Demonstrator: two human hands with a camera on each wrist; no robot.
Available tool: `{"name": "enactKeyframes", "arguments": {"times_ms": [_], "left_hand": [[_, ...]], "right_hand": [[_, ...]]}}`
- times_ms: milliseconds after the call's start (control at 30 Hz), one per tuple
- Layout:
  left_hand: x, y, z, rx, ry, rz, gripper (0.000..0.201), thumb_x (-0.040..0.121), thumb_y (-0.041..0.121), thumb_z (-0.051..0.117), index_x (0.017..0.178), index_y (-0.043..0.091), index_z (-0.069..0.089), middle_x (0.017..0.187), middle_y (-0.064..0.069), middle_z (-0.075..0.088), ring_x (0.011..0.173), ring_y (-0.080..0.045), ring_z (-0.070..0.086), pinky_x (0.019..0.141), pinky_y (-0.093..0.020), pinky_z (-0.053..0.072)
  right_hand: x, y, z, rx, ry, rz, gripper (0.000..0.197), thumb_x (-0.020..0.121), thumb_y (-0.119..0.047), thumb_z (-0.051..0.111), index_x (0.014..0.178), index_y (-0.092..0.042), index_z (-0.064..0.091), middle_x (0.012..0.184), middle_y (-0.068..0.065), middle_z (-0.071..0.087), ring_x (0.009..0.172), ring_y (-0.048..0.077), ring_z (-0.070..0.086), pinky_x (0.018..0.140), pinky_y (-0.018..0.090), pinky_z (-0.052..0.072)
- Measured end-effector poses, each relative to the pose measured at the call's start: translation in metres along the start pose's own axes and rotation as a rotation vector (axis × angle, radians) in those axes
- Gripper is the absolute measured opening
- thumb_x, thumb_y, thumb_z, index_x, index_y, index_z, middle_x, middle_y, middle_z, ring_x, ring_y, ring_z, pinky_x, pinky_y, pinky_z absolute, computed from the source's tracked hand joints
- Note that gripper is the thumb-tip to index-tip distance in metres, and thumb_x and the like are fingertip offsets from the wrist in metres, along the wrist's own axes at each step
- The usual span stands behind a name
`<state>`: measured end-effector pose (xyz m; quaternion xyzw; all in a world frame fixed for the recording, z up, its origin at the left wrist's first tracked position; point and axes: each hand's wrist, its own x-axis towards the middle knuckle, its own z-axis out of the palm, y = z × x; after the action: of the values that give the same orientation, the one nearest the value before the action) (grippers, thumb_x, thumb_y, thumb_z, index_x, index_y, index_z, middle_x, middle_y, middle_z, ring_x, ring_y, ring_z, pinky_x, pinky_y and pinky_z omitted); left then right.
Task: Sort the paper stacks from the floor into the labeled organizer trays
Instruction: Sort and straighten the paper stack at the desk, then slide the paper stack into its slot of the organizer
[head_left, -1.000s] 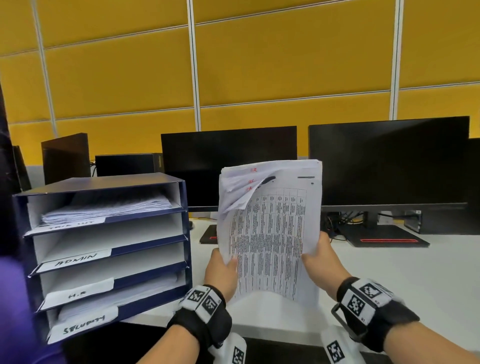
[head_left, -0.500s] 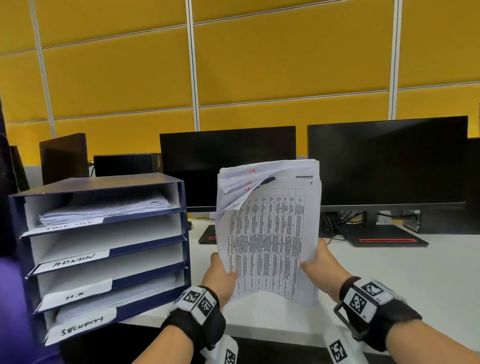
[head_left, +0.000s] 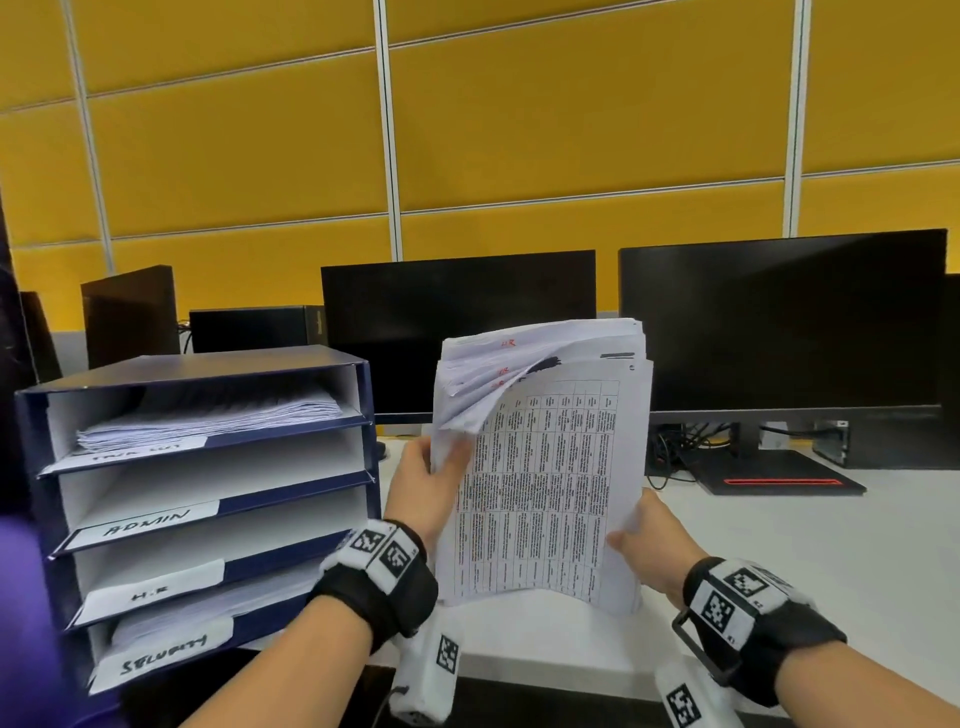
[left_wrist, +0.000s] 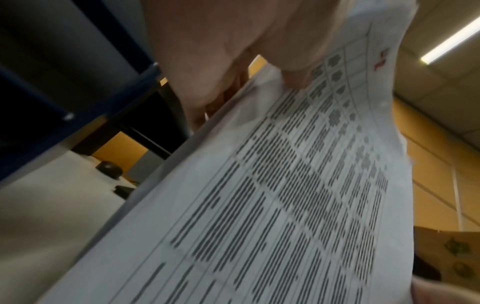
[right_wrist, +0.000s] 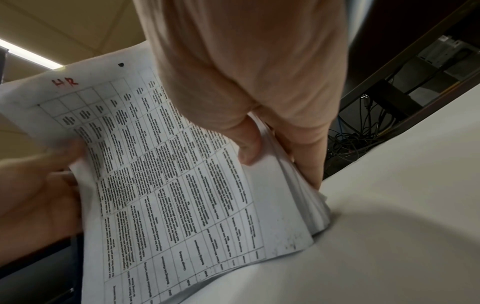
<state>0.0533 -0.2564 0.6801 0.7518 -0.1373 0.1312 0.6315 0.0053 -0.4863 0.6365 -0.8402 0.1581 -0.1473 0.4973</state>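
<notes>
Two paper-filled trays (head_left: 208, 441), two bare.

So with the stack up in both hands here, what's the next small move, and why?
Probably carry the paper stack left to the H.R tray of the organizer. Left hand and right hand both grip it upright on the desk, the fanned corners show red "HR" marks, and that tray looks empty.

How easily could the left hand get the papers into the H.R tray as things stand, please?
Probably yes: the left hand grips the paper stack just right of the organizer, and the H.R tray faces it with an open front, nothing between. The right hand must release first.
</notes>
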Motion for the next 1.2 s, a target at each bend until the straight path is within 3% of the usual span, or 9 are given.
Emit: {"name": "enactKeyframes", "arguments": {"times_ms": [67,333,433,500,633,767,933,1067,1200], "left_hand": [[0.003,0.023,-0.004,-0.065,0.002,0.089,0.035,0.090,0.045,0.057,0.113,0.021,0.048,0.102,0.004,0.063,0.090,-0.011,0.064,0.074,-0.031,0.053],[0.010,0.025,0.008,-0.158,0.002,0.039,0.033,0.093,0.044,0.051,0.116,0.021,0.059,0.114,-0.004,0.067,0.107,-0.025,0.062,0.098,-0.052,0.046],[0.009,0.003,0.015,-0.182,0.017,0.013,0.053,0.077,0.068,0.053,0.115,0.033,0.060,0.114,0.000,0.068,0.109,-0.025,0.062,0.099,-0.053,0.045],[0.008,-0.007,0.018,-0.189,0.028,-0.021,0.070,0.064,0.079,0.053,0.117,0.033,0.059,0.112,0.001,0.069,0.107,-0.025,0.063,0.096,-0.053,0.047],[-0.002,0.013,0.014,-0.117,0.100,0.026,0.022,0.084,0.050,0.051,0.088,0.029,0.056,0.103,-0.008,0.067,0.100,-0.028,0.063,0.090,-0.045,0.050],[-0.004,0.021,0.008,-0.153,0.193,0.094,0.022,0.096,0.041,0.051,0.099,0.020,0.057,0.089,0.003,0.062,0.082,-0.015,0.059,0.070,-0.026,0.046],[-0.011,0.026,-0.013,-0.094,0.327,0.092,0.026,0.098,0.034,0.049,0.113,0.015,0.057,0.098,-0.001,0.060,0.082,-0.015,0.055,0.071,-0.022,0.038],[-0.025,0.033,-0.042,-0.098,0.400,0.093,0.026,0.097,0.037,0.050,0.111,0.016,0.056,0.091,0.004,0.056,0.075,-0.009,0.052,0.069,-0.021,0.036],[-0.041,0.028,-0.081,-0.073,0.484,0.052,0.024,0.096,0.039,0.050,0.097,0.015,0.053,0.083,0.003,0.056,0.075,-0.016,0.054,0.063,-0.025,0.038]], "right_hand": [[0.001,0.001,0.000,0.013,-0.002,0.004,0.038,0.089,0.002,0.056,0.122,-0.011,0.042,0.123,0.008,0.058,0.116,0.026,0.054,0.102,0.044,0.045],[0.002,-0.002,-0.001,0.032,-0.004,0.007,0.034,0.089,0.004,0.056,0.116,-0.011,0.043,0.118,0.009,0.058,0.110,0.026,0.056,0.099,0.042,0.047],[0.000,-0.002,-0.002,0.022,-0.008,0.011,0.035,0.089,0.002,0.056,0.118,-0.011,0.043,0.119,0.010,0.058,0.110,0.026,0.056,0.099,0.043,0.047],[-0.002,-0.004,-0.003,0.023,-0.009,0.006,0.037,0.088,0.003,0.056,0.121,-0.010,0.043,0.121,0.011,0.059,0.112,0.028,0.057,0.099,0.045,0.047],[-0.011,-0.008,-0.007,0.016,-0.009,-0.058,0.041,0.086,0.010,0.052,0.123,-0.008,0.051,0.120,0.011,0.063,0.110,0.029,0.059,0.094,0.041,0.049],[-0.021,-0.017,-0.005,0.005,-0.008,-0.107,0.041,0.086,0.009,0.053,0.123,-0.010,0.050,0.118,0.011,0.062,0.109,0.029,0.058,0.095,0.043,0.047],[-0.033,-0.041,0.003,-0.055,-0.042,-0.168,0.046,0.086,0.005,0.058,0.127,-0.013,0.048,0.122,0.009,0.061,0.115,0.029,0.056,0.100,0.046,0.044],[-0.047,-0.062,0.016,-0.084,-0.103,-0.206,0.049,0.086,0.003,0.060,0.131,-0.013,0.047,0.124,0.007,0.060,0.115,0.028,0.056,0.098,0.046,0.046],[-0.069,-0.081,0.038,-0.093,-0.198,-0.238,0.041,0.087,-0.001,0.059,0.124,-0.017,0.048,0.116,0.002,0.060,0.108,0.023,0.058,0.093,0.043,0.049]]}}
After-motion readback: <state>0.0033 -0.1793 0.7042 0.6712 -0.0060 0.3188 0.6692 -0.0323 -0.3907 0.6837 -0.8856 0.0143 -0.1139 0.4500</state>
